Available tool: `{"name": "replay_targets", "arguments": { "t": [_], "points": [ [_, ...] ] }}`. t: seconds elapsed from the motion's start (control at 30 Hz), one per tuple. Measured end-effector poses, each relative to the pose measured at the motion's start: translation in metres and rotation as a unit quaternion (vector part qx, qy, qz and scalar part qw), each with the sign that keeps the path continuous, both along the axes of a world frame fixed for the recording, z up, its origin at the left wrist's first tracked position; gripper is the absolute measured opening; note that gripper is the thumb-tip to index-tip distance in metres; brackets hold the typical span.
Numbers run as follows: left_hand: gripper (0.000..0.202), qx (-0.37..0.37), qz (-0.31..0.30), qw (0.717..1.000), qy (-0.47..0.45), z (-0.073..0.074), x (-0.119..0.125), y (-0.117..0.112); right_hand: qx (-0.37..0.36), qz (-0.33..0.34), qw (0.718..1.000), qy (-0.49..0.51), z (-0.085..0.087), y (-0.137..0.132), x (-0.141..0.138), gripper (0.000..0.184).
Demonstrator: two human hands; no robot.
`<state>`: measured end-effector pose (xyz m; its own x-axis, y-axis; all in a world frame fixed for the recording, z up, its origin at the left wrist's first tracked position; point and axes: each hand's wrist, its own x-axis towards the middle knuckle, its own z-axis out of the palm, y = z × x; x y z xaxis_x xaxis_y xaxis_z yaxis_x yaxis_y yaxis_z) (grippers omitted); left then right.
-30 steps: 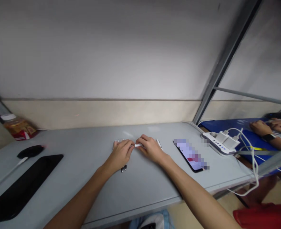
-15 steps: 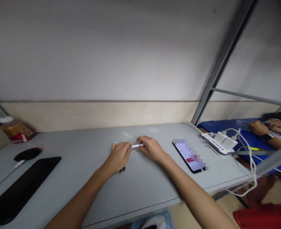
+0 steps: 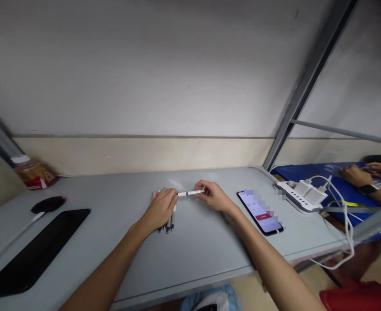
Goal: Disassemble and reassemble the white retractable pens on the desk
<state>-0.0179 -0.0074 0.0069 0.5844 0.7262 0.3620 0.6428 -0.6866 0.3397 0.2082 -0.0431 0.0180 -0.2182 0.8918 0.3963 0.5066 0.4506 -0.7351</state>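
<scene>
A white pen with a dark band lies level between my two hands, just above the grey desk. My left hand is closed over its left end, fingers pressed together. With thumb and fingertips, my right hand pinches the pen's right end. Beneath my left palm are several pens, side by side, their dark tips pointing towards me. My left hand hides most of their length.
To the right lie a lit phone and a white power strip with plugs and cables. A black slab-like device, a black mouse-shaped object and a bottle are at left. Another person's hands rest on a blue desk.
My right hand has shifted slightly right and more of the white pen shows between my hands. More pen tips show below my left hand. The whole view has swung a little left.
</scene>
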Motion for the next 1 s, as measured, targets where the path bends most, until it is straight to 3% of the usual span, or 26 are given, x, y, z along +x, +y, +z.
{"name": "replay_targets", "arguments": {
  "t": [0.03,0.17,0.27,0.33,0.43,0.53,0.63,0.7,0.77,0.87,1.0],
  "points": [
    [0.027,-0.002,-0.002,1.000,-0.001,0.0006,-0.0004,0.0000,-0.007,-0.006,1.000,-0.006,-0.0001,0.0003,0.0011,0.017],
    [0.026,-0.006,-0.008,1.000,0.000,0.0018,-0.0010,-0.0005,-0.047,-0.035,0.998,-0.035,-0.0024,0.0013,0.0020,0.039],
    [0.025,-0.003,-0.005,1.000,-0.002,0.0006,-0.0021,0.0005,-0.039,-0.024,0.999,-0.010,-0.0038,0.0014,0.0026,0.029],
    [0.026,-0.003,-0.006,1.000,-0.003,-0.0002,-0.0028,0.0012,-0.030,-0.007,1.000,0.006,-0.0041,0.0016,0.0037,0.034],
    [0.028,-0.006,-0.009,1.000,-0.006,0.0003,-0.0027,0.0007,-0.072,0.000,0.997,-0.002,-0.0043,0.0019,0.0049,0.027],
    [0.029,-0.004,-0.012,1.000,-0.006,0.0019,-0.0020,-0.0008,-0.125,-0.008,0.992,-0.010,-0.0041,0.0013,0.0049,0.047],
    [0.030,-0.001,-0.012,1.000,-0.004,0.0029,-0.0019,-0.0015,-0.084,-0.001,0.996,0.011,-0.0027,-0.0001,0.0046,0.034],
    [0.031,-0.001,-0.013,1.000,0.000,0.0031,-0.0023,-0.0013,-0.058,0.015,0.998,0.021,-0.0019,-0.0008,0.0045,0.036],
    [0.030,-0.001,-0.016,1.000,0.003,0.0029,-0.0025,-0.0010,-0.076,0.025,0.997,0.018,-0.0015,-0.0011,0.0042,0.029],
    [0.029,0.004,-0.020,1.000,0.004,0.0025,-0.0021,-0.0009,-0.117,0.006,0.993,0.014,-0.0013,-0.0015,0.0038,0.048],
    [0.029,0.006,-0.017,1.000,0.000,0.0021,-0.0022,0.0001,-0.040,-0.001,0.999,0.023,0.0017,-0.0026,0.0045,0.035]
  ]
}}
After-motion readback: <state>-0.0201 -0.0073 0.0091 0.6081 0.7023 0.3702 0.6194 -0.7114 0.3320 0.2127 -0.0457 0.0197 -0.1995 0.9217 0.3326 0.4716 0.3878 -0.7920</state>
